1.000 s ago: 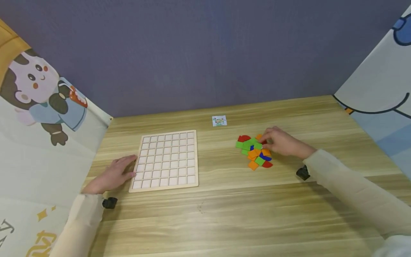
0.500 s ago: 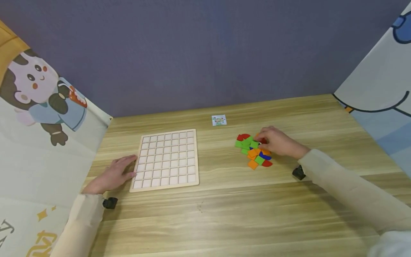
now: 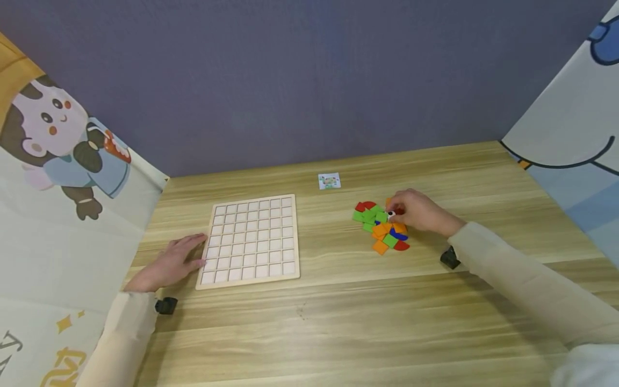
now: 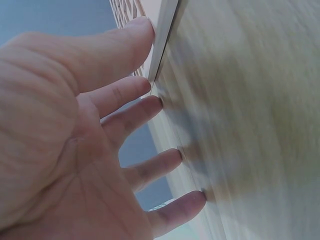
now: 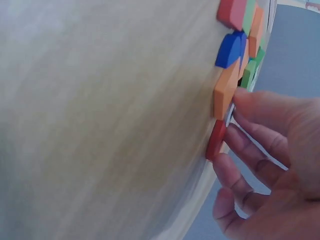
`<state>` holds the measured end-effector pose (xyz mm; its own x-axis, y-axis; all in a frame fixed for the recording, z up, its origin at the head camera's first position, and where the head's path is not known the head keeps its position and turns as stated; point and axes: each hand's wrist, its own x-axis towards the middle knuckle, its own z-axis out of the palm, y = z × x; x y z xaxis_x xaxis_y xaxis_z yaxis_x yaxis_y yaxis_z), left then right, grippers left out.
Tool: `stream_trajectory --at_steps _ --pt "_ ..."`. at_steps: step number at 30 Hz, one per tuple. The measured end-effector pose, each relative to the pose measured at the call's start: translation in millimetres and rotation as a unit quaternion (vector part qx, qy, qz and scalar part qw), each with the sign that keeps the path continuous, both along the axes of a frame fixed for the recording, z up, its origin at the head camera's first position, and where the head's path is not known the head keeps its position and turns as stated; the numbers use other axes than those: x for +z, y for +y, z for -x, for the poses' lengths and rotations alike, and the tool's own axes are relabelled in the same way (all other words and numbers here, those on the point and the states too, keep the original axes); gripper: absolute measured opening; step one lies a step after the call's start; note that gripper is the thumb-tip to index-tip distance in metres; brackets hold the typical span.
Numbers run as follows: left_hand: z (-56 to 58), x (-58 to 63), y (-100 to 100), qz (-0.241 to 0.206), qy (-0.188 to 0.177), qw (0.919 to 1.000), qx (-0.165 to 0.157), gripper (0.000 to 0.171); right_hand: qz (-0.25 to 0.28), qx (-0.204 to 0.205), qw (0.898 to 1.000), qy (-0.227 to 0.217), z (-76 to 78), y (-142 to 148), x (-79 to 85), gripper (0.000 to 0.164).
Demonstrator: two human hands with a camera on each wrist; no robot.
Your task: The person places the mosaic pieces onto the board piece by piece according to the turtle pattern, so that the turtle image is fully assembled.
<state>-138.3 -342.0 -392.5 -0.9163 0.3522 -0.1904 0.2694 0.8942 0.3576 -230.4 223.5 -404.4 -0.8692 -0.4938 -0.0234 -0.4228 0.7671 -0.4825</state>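
Observation:
A pale wooden grid board (image 3: 296, 236) lies on the left part of the table. My left hand (image 3: 169, 262) rests at its left edge, fingers spread; in the left wrist view the thumb (image 4: 137, 42) touches the board's side and the other fingertips reach the tabletop. To the right lies a loose pile of coloured tiles, with green tiles (image 3: 369, 216), orange tiles (image 3: 381, 231), a blue tile (image 3: 399, 235) and a red tile (image 3: 401, 245). Over the pile, my right hand (image 3: 418, 210) pinches a white tile with a black dot (image 3: 391, 214) between thumb and fingers.
A small printed picture card (image 3: 329, 181) lies behind, between board and pile. A dark blue-grey panel (image 3: 309, 86) rises along the table's back edge, with cartoon-printed walls at both sides. The wooden tabletop (image 3: 309, 328) runs toward the person.
My right hand has shifted slightly left over the pile, and the white tile with the black dot now shows between its fingers. The left hand stays at the board.

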Motion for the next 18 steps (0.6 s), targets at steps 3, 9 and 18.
stream_trajectory --at_steps 3,9,18 --pt "0.6 -1.1 -0.6 0.001 -0.006 1.0 0.003 0.064 -0.007 -0.007 1.0 0.006 -0.5 0.0 -0.7 0.017" --pt "0.4 -1.5 -1.1 0.001 -0.007 1.0 0.003 0.064 0.0 -0.034 0.999 0.015 0.3 1.6 -0.9 0.016" --pt "0.3 -2.6 -1.6 0.005 -0.005 1.0 0.004 0.063 0.009 -0.049 0.998 0.037 1.7 1.8 11.1 0.019"
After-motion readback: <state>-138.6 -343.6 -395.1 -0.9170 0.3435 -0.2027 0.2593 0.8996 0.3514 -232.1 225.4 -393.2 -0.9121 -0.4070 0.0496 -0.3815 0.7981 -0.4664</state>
